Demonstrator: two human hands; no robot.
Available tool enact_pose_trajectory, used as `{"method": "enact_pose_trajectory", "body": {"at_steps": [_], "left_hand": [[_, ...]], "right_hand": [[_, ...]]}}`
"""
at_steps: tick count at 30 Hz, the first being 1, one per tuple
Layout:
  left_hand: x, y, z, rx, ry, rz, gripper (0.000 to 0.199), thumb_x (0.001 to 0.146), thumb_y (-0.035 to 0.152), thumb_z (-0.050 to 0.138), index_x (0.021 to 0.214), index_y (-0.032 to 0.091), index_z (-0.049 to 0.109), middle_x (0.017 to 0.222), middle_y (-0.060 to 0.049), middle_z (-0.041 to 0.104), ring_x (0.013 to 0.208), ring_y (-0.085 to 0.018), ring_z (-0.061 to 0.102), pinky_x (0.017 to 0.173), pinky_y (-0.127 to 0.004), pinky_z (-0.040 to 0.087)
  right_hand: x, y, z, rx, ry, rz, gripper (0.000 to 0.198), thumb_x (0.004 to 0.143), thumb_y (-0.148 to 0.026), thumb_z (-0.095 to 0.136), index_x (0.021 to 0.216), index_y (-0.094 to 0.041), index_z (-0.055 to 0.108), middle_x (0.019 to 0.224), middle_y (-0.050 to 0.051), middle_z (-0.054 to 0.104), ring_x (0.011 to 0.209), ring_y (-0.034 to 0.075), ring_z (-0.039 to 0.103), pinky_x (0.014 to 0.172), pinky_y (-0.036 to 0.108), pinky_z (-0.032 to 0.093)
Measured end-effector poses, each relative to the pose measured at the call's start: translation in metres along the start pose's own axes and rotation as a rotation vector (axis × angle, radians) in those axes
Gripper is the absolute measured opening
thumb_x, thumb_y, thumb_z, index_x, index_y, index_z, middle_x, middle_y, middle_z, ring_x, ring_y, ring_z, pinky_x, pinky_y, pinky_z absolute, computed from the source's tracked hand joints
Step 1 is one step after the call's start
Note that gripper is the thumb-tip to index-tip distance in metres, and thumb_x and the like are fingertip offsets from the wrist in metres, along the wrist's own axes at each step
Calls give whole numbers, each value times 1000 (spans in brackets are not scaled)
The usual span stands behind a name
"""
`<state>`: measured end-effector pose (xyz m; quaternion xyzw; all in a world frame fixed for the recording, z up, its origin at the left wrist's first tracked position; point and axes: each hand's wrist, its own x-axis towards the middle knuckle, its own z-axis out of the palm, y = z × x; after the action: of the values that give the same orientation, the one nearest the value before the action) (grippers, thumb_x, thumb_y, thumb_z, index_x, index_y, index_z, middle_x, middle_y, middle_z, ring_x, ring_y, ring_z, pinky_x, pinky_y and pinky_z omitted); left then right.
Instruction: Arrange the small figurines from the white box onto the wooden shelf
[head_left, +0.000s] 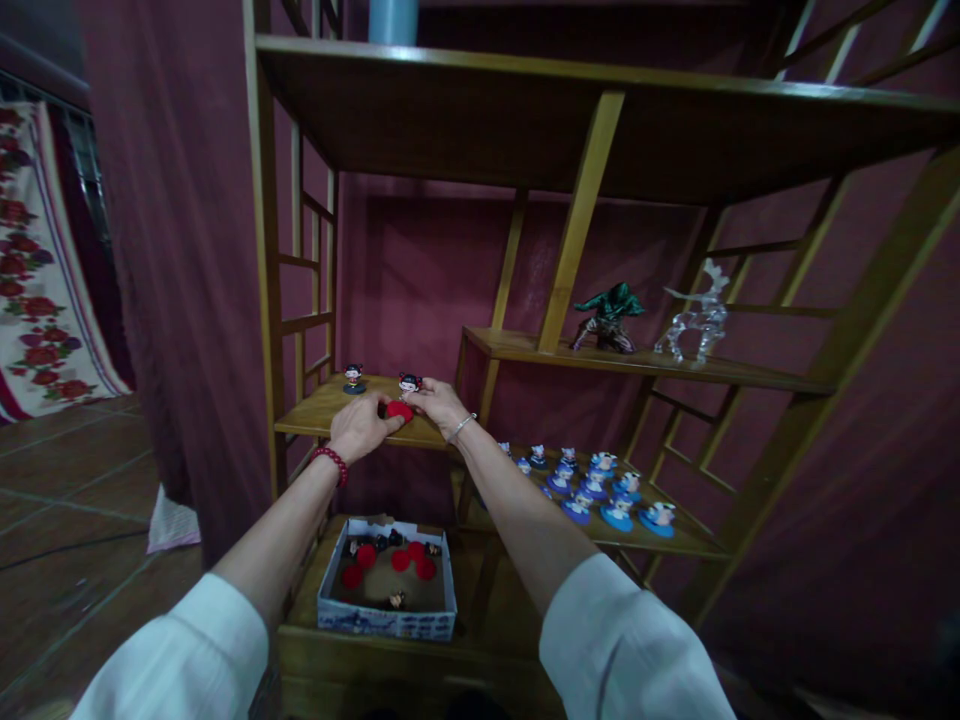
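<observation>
Both of my hands are over the left wooden shelf [309,412]. My left hand [360,428], with a red bead bracelet, is closed on a red round base [399,410]. Just above that base is a small black-haired figurine [409,384], pinched by my right hand [441,406], which wears a silver bracelet. Whether figurine and base are joined, I cannot tell. A similar figurine [353,377] on a dark base stands upright at the shelf's left. Below, a cardboard box [386,622] contains several red round pieces [365,556] and small dark-haired figurines [397,599].
Several blue-based figurines [592,485] stand in rows on the lower right shelf. Higher up are a green-caped figure [611,315] and a clear deer ornament [697,315]. A wooden upright [581,225] divides the unit. Dark red curtain [169,250] hangs to the left.
</observation>
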<state>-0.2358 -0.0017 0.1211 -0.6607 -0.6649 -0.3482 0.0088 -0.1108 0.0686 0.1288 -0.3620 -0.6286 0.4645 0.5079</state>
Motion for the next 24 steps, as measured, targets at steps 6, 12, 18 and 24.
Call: {"method": "enact_pose_trajectory", "body": {"at_steps": [6, 12, 18, 24], "left_hand": [[-3, -4, -1, -633, 20, 44, 36, 61, 39, 63, 90, 19, 53, 87, -4, 64, 80, -17, 59, 73, -27, 43], [-22, -5, -6, -1203, -2, 24, 41, 56, 29, 69, 88, 16, 49, 82, -2, 62, 74, -11, 58, 75, -27, 44], [-61, 2, -5, -1357, 69, 1, 40, 58, 25, 69, 93, 15, 52, 89, -4, 61, 82, -13, 58, 80, -30, 45], [-104, 7, 8, -1506, 13, -129, 44, 59, 24, 70, 100, 16, 55, 94, -5, 62, 87, -15, 59, 83, -32, 46]], "right_hand": [[-17, -12, 6, -3, 15, -52, 19, 59, -15, 61, 77, -13, 57, 60, -3, 60, 50, 5, 48, 49, 16, 37], [-48, -28, 14, 50, -31, -139, 33, 58, -20, 62, 91, -17, 56, 72, -3, 61, 59, 7, 52, 52, 17, 40], [-87, -31, 15, 68, -34, -126, 30, 57, -24, 64, 85, -16, 56, 78, 1, 62, 66, 10, 55, 57, 20, 44], [-123, -18, 10, 62, -39, -78, 29, 57, -24, 66, 84, -16, 55, 78, 1, 62, 68, 11, 57, 64, 23, 47]]}}
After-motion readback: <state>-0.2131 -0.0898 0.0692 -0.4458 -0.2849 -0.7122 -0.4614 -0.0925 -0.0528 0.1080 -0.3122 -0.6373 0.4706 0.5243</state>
